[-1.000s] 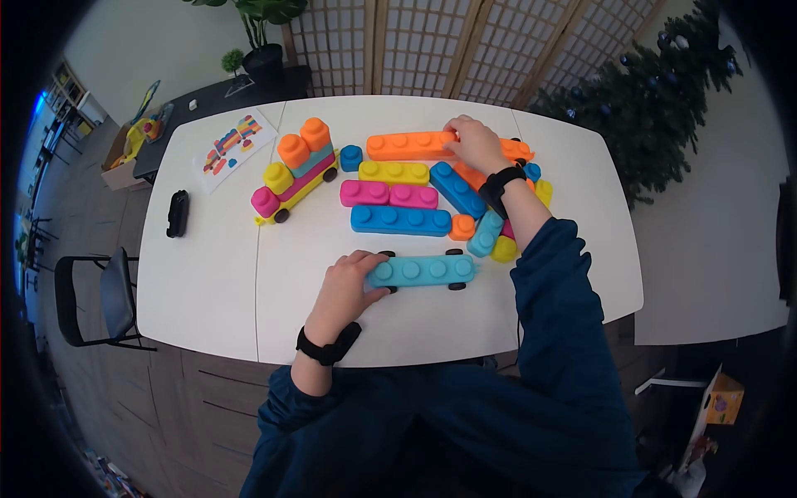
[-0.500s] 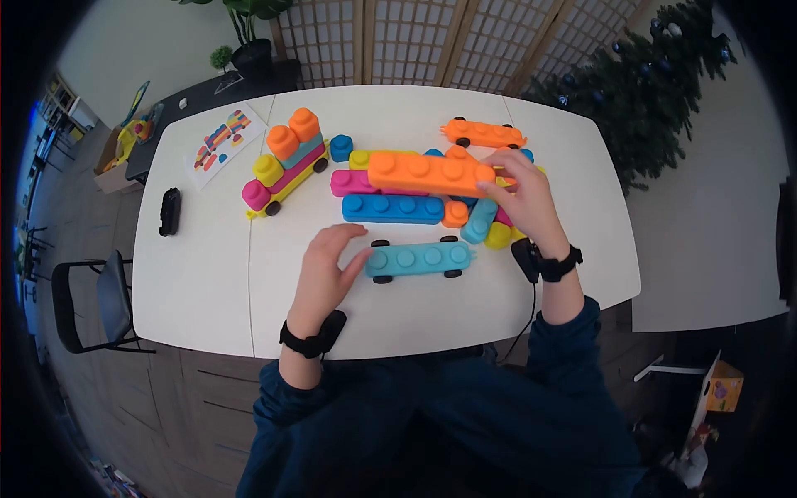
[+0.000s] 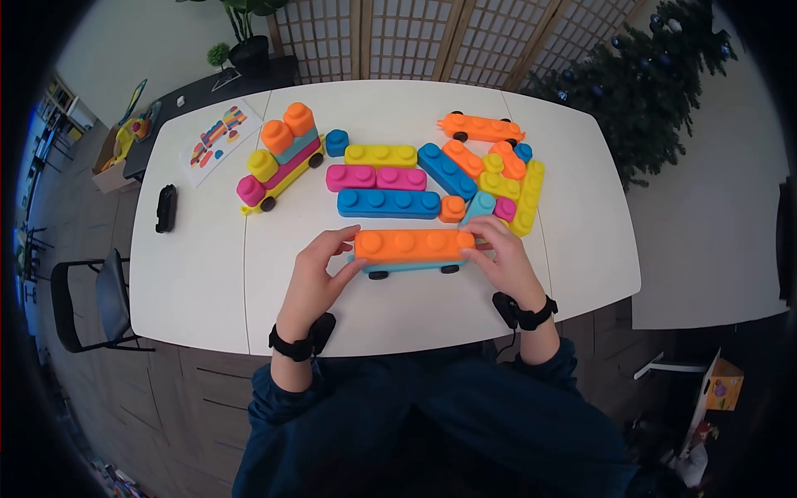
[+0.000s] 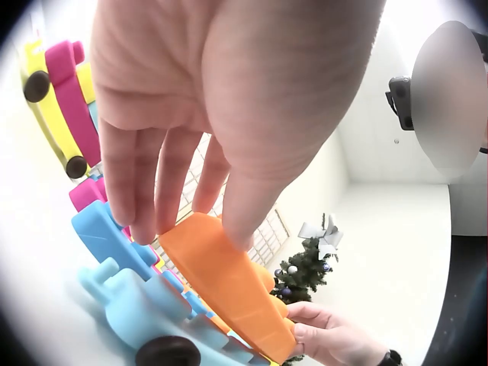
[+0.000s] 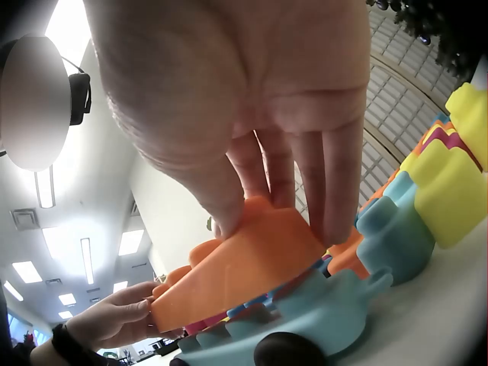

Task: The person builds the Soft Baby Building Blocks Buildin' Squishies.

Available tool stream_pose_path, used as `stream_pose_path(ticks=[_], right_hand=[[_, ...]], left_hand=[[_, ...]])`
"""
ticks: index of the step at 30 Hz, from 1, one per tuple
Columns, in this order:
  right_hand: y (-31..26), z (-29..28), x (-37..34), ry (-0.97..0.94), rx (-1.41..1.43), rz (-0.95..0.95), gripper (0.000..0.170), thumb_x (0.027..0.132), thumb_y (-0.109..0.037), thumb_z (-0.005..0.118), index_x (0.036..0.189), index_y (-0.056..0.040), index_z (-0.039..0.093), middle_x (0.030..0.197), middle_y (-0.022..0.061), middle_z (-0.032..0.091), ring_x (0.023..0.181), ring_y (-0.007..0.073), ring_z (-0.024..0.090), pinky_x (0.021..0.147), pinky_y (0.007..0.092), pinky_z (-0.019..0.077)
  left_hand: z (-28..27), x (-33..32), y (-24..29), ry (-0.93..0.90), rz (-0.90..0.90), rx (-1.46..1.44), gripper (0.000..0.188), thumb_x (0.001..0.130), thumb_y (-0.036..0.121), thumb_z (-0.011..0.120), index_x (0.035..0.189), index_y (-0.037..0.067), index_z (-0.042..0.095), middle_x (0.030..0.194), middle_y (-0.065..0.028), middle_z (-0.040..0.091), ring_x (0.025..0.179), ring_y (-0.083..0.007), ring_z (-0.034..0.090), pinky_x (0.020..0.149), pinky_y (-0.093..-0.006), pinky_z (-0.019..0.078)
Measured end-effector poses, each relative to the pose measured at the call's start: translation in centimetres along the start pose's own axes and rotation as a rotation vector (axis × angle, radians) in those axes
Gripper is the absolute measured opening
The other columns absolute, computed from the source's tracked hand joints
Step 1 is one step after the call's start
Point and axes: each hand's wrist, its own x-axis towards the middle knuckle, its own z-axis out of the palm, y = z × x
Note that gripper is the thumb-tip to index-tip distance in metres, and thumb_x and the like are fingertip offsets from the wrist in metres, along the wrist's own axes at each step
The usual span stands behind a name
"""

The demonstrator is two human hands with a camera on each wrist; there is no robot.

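Observation:
A long orange four-stud block [image 3: 413,246] is held level above a light-blue wheeled base [image 3: 411,267], covering most of it in the head view. My left hand [image 3: 317,270] grips the block's left end between thumb and fingers. At the other end my right hand [image 3: 506,261] pinches it the same way. In the left wrist view the orange block [image 4: 221,278] hangs over the base's studs with a gap between them. The right wrist view shows the base [image 5: 335,305] on its black wheels beneath the block [image 5: 244,259].
Behind the hands lie a blue long block [image 3: 388,203], two pink blocks [image 3: 353,177], a yellow block [image 3: 380,155] and several others at right. A built car [image 3: 282,170] stands at left, an orange wheeled base [image 3: 481,128] at the back. A picture sheet [image 3: 222,141] lies far left.
My right hand has brought the orange block from the back of the table to above the light-blue base. My left hand has let go of the base and now grips the block's left end.

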Motion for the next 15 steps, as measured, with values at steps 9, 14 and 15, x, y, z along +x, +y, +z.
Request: stream_pose_path(ticks=[9, 14, 15], right_hand=[[1.3, 0.9, -0.7, 0.014, -0.058, -0.042, 0.030, 0.091, -0.008, 0.075, 0.119, -0.0031, 0.065, 0.120, 0.0111, 0.064, 0.102, 0.0298, 0.069, 0.087, 0.0343, 0.0599], [1.3, 1.1, -0.6, 0.013, -0.081, -0.052, 0.032, 0.090, -0.010, 0.077, 0.119, -0.0040, 0.065, 0.120, 0.0115, 0.064, 0.101, 0.0316, 0.068, 0.086, 0.0347, 0.0585], [1.4, 1.2, -0.6, 0.014, -0.085, -0.053, 0.032, 0.090, -0.010, 0.077, 0.119, -0.0040, 0.065, 0.120, 0.0115, 0.064, 0.101, 0.0314, 0.068, 0.086, 0.0347, 0.0582]], left_hand=[[0.9, -0.4, -0.5, -0.050, 0.008, 0.052, 0.039, 0.086, 0.007, 0.081, 0.123, 0.003, 0.069, 0.108, -0.0134, 0.072, 0.094, -0.0264, 0.070, 0.085, -0.0340, 0.0555], [1.0, -0.5, -0.8, -0.057, -0.004, 0.067, 0.038, 0.086, 0.006, 0.080, 0.122, 0.002, 0.069, 0.108, -0.0135, 0.072, 0.096, -0.0273, 0.070, 0.086, -0.0346, 0.0553], [1.0, -0.6, -0.9, -0.056, -0.002, 0.061, 0.038, 0.086, 0.006, 0.080, 0.122, 0.002, 0.069, 0.108, -0.0137, 0.072, 0.097, -0.0275, 0.070, 0.086, -0.0349, 0.0554]])
